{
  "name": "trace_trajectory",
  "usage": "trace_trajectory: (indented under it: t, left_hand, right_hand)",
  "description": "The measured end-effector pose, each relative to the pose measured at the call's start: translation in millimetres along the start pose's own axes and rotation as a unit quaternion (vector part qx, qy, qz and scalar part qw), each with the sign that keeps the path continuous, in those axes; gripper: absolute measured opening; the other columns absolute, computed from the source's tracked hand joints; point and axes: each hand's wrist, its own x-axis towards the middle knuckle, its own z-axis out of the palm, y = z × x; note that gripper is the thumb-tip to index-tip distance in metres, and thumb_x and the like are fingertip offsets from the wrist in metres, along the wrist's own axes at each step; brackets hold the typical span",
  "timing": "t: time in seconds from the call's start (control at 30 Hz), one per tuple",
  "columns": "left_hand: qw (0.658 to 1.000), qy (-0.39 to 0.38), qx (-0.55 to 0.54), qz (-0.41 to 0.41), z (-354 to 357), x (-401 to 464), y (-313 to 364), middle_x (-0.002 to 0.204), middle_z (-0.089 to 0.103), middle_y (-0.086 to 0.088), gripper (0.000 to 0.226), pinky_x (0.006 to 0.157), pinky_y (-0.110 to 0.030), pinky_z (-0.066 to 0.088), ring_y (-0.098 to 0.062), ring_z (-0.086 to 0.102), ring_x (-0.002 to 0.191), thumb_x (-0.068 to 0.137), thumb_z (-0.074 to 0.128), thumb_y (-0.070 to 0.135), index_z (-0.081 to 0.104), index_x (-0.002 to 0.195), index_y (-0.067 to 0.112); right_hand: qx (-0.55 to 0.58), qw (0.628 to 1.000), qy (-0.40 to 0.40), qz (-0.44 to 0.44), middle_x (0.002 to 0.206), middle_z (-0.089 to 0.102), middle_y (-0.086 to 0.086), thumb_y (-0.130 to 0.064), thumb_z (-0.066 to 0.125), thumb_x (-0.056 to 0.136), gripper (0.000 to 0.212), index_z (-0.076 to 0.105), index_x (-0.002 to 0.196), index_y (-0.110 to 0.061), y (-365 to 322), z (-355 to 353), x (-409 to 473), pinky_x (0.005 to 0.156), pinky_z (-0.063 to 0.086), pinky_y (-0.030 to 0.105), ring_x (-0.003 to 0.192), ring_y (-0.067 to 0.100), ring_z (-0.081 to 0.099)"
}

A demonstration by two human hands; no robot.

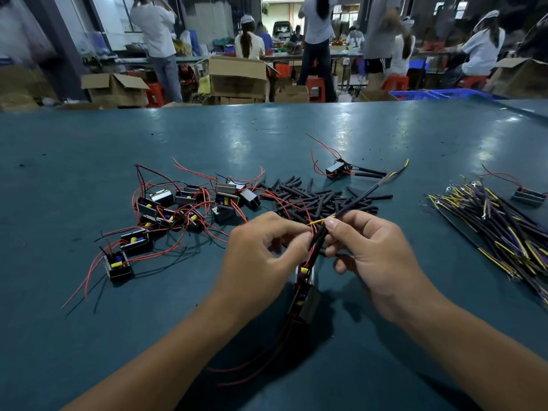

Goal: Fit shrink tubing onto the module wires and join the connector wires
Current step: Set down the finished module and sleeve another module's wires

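Both hands meet over the middle of the teal surface (89,149). The left hand (261,250) has its fingers curled in, pinching the thin red module wires (308,256) just where black shrink tubing (318,243) sits over them. The right hand (373,256) pinches a long black connector wire (358,197) between thumb and forefinger, its yellow end (321,221) reaching across to the left hand's fingertips. The wire's far end slants up and away to the right. Below the two hands hangs the module (305,295) itself, dark with a yellow part showing, its red leads trailing toward the near edge.

To the left lies a scatter of more modules (178,209) with tangled red wires. Behind the hands is a heap of cut black tubing pieces (314,197). A finished-looking module (336,169) rests further back, and a bundle of black and yellow wires (504,229) lies at the right.
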Motion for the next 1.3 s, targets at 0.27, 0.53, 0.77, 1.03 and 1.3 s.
trace_trajectory:
  t: [0.27, 0.53, 0.77, 1.03, 1.3]
  left_hand:
    - [0.989, 0.095, -0.075, -0.088, -8.0, 7.0, -20.7, 0.049, 0.028, 0.005, 0.015, 0.043, -0.026, 0.015, -0.009, 0.020, 0.044, 0.092, 0.072, 0.020, 0.059, 0.084, 0.016]
    - [0.990, 0.083, -0.058, -0.097, -8.3, 10.2, -28.9, 0.046, 0.033, 0.010, 0.012, 0.041, -0.020, 0.017, -0.006, 0.023, 0.042, 0.097, 0.062, 0.013, 0.057, 0.090, 0.020]
    - [0.992, -0.009, 0.033, -0.124, -2.9, 6.1, -39.6, 0.045, 0.035, 0.009, 0.010, 0.042, -0.020, 0.020, -0.008, 0.025, 0.041, 0.096, 0.063, 0.014, 0.060, 0.090, 0.021]
    - [0.985, -0.102, 0.107, -0.083, 3.9, -0.7, -44.9, 0.048, 0.040, 0.007, 0.007, 0.047, -0.016, 0.027, -0.012, 0.030, 0.045, 0.096, 0.063, 0.022, 0.063, 0.092, 0.027]
    - [0.981, -0.096, 0.112, -0.124, 2.2, 5.9, -44.0, 0.050, 0.052, 0.026, 0.009, 0.046, -0.012, 0.032, 0.002, 0.046, 0.046, 0.098, 0.061, 0.025, 0.066, 0.091, 0.022]
  right_hand:
    - [0.025, 0.999, 0.018, -0.018, 0.052, 0.057, 0.002, -0.008, 0.055, 0.099, 0.029, 0.052, 0.070, -0.007, -30.5, -10.5, 21.6, 0.042, 0.049, 0.021, 0.046, 0.010, 0.058]
    - [0.125, 0.987, 0.102, -0.020, 0.058, 0.057, 0.004, -0.011, 0.053, 0.102, 0.026, 0.053, 0.077, -0.005, -94.0, -42.8, 142.0, 0.058, 0.058, 0.027, 0.051, 0.012, 0.063]
    - [0.310, 0.941, 0.131, 0.034, 0.059, 0.048, 0.006, -0.011, 0.046, 0.105, 0.028, 0.052, 0.079, -0.002, -71.2, -44.6, 242.1, 0.057, 0.059, 0.031, 0.054, 0.017, 0.058]
    - [0.114, 0.955, 0.151, 0.230, 0.076, 0.053, 0.012, -0.009, 0.032, 0.108, 0.027, 0.050, 0.091, 0.001, 7.1, -86.5, 263.6, 0.062, 0.061, 0.028, 0.072, 0.020, 0.056]
    - [-0.332, 0.937, 0.064, -0.093, 0.083, 0.066, 0.005, -0.035, 0.052, 0.100, 0.027, 0.057, 0.104, -0.008, -19.4, -11.3, 144.0, 0.059, 0.058, 0.032, 0.061, 0.012, 0.067]
